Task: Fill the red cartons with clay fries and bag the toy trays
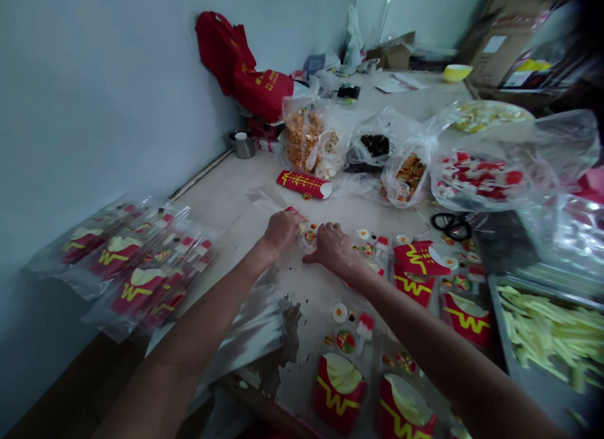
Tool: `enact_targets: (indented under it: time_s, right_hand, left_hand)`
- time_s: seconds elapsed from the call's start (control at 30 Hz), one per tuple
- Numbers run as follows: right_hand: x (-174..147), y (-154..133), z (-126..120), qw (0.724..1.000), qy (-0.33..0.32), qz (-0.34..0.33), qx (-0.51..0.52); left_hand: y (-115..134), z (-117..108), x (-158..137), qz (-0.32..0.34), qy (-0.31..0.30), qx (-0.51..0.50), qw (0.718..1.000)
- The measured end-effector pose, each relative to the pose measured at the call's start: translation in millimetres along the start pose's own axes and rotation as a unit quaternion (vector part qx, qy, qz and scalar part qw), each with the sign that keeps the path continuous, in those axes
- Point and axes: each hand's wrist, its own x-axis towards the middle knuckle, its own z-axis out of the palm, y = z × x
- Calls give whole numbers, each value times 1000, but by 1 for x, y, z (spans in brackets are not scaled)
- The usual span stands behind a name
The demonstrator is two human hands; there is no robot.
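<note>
My left hand (283,230) is closed near the table's middle, a bit of red showing at its fingertips. What it grips is hidden. Close beside it, my right hand (334,245) has curled fingers, its thumb toward the left; anything in them is out of sight. A small toy pizza (310,236) lies between the hands. Clear plastic (265,200) stretches beyond my left hand. Right of my right hand are a toy fried egg (363,234) and red-and-white toy popsicles (381,244). Red fries boxes with yellow zigzags (415,287) lie nearby.
Filled clear packets (136,282) lie at left, empty clear bags (248,338) beneath my left forearm. Bags of toy pieces (304,140) line the back. At right are black scissors (452,226) and a metal tray (501,326) of pale toy fries (552,326).
</note>
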Motion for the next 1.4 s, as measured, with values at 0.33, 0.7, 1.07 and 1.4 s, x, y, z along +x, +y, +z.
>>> enact_targets:
  time_s: [0.33,0.7,1.07,1.4]
  right_hand:
    - [-30,-9,-17,995,88,-33,-33]
    - [-30,24,6,830,-36,66,553]
    - [-22,5,33,590,-79,83,800]
    - [8,-10,-31,636,-242,-90,727]
  left_hand:
    - [6,-9,-30,-53,79,-111,989]
    - [14,-8,-56,-187,126,-309,924]
    - [73,4,-80,-132,155,-368,907]
    - [-26,-109,-128,61,62,-8,996]
